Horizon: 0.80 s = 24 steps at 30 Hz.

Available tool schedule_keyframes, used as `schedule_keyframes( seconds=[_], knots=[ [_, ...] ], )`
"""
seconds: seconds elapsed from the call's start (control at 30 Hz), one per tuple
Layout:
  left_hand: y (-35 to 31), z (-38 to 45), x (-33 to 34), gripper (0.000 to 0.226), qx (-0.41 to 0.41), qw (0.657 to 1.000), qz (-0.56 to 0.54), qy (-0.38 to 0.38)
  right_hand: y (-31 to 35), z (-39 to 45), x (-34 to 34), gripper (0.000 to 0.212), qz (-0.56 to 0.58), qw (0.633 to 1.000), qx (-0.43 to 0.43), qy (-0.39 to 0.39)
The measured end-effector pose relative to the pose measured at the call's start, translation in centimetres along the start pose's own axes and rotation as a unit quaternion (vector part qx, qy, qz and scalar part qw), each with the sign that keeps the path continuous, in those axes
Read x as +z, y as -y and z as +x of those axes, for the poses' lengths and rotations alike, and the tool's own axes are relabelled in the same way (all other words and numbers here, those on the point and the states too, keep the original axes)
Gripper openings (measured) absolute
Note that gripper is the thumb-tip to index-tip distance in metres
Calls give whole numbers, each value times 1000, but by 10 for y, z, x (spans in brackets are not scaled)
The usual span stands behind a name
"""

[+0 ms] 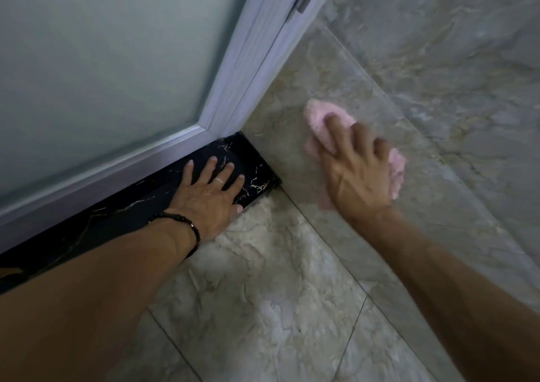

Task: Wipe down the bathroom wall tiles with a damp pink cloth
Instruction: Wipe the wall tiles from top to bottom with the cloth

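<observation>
A fluffy pink cloth [318, 118] lies flat against the beige marbled wall tiles [423, 95], low down near the corner. My right hand [359, 171] presses on it with spread, fairly straight fingers, and the cloth shows above and to the right of the hand. My left hand [207, 194] rests flat with fingers spread on the black marbled threshold [257, 177] under the door; it wears a ring and a dark bead bracelet. The right hand looks slightly blurred.
A frosted glass door [102, 60] in a pale grey frame [242, 69] fills the upper left and meets the wall at the corner. Beige marbled floor tiles [263, 308] spread below, with grout lines across them.
</observation>
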<state>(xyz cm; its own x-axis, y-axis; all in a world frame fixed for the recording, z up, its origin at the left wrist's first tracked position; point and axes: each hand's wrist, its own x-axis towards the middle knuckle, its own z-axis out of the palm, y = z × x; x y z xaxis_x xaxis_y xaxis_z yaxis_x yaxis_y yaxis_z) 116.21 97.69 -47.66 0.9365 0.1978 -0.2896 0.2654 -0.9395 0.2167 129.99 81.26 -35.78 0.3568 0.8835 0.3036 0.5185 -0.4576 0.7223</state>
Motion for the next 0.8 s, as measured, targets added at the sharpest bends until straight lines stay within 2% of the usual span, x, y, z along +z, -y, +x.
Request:
schedule_keyframes(
  seconds=[0.07, 0.13, 0.17, 0.27, 0.3, 0.33, 0.43, 0.5, 0.67, 0.8],
  knots=[
    [2, -1, 0, 60, -1, 1000, -4, -4, 28, -22, 20, 41, -31, 991, -87, 93],
    [1, -1, 0, 60, 2, 1000, -5, -7, 38, -69, 30, 56, -19, 948, -193, 254],
    [2, -2, 1, 60, 1, 1000, -6, -8, 35, -89, 29, 62, 2, 921, -212, 326],
    [2, 0, 2, 59, 5, 1000, -7, -15, 17, -116, 13, 76, -7, 883, -227, 410],
    [1, 0, 2, 59, 5, 1000, -9, -18, 16, -114, 13, 73, -18, 875, -231, 425],
    [1, 1, 3, 59, 4, 1000, -10, -20, 20, -107, 17, 66, -23, 879, -238, 413],
    [3, 1, 5, 59, 4, 1000, -8, -24, 41, -83, 39, 57, -27, 933, -210, 292],
    [4, 0, 6, 59, 7, 1000, -10, -24, 48, -76, 48, 42, -7, 955, -190, 229],
    [3, -1, 2, 60, -1, 1000, -12, -13, 34, -114, 47, 50, 27, 974, -130, 185],
    [2, -1, 1, 59, -4, 1000, -11, -7, 26, -125, 47, 53, 49, 978, -131, 156]
  ],
)
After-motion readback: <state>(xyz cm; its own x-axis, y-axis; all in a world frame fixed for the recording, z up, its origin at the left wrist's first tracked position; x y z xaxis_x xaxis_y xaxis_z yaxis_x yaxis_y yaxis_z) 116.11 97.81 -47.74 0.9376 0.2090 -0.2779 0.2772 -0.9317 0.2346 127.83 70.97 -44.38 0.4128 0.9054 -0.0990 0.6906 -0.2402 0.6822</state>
